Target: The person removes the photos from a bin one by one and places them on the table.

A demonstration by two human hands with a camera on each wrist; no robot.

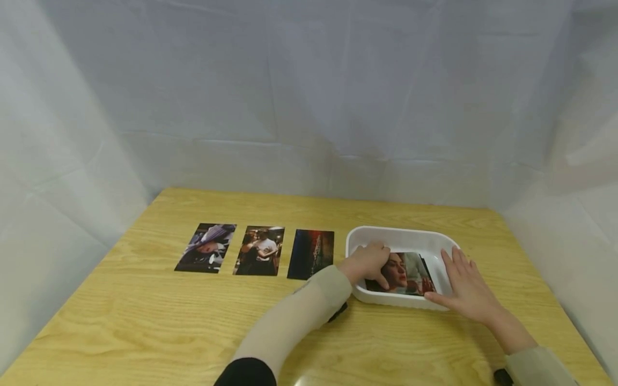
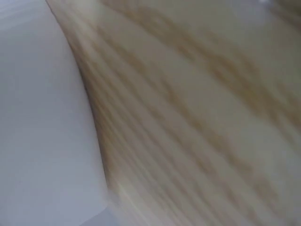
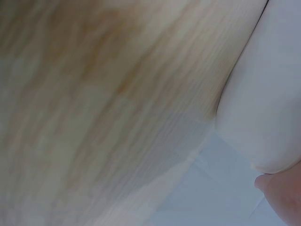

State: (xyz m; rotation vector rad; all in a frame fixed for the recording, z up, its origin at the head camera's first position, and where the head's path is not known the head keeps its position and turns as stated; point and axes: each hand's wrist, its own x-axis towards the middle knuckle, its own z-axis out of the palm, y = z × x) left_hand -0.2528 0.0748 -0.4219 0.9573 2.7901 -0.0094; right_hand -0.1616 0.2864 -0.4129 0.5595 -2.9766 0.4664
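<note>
A stack of photo cards [image 1: 412,276], the top one printed with a person's portrait, lies inside a white plastic tray [image 1: 401,232]. My left hand [image 1: 368,264] reaches over the tray's left side and rests at the left end of the stack, its thumb lying over the top card. At the right side, my right hand [image 1: 465,287] has its fingers spread and straight along the tray wall, with the thumb near the stack's lower right corner. The left wrist view holds neither hand, only the tray's outer wall [image 2: 42,117]. In the right wrist view, part of the right hand [image 3: 284,193] shows beside the tray.
Three photo cards lie in a row left of the tray: one with a purple hat [image 1: 206,247], one with people [image 1: 259,251], and a dark red-and-blue one [image 1: 311,253]. The wooden table [image 1: 145,316] is bounded by white sheeting [image 1: 299,96] behind and at both sides.
</note>
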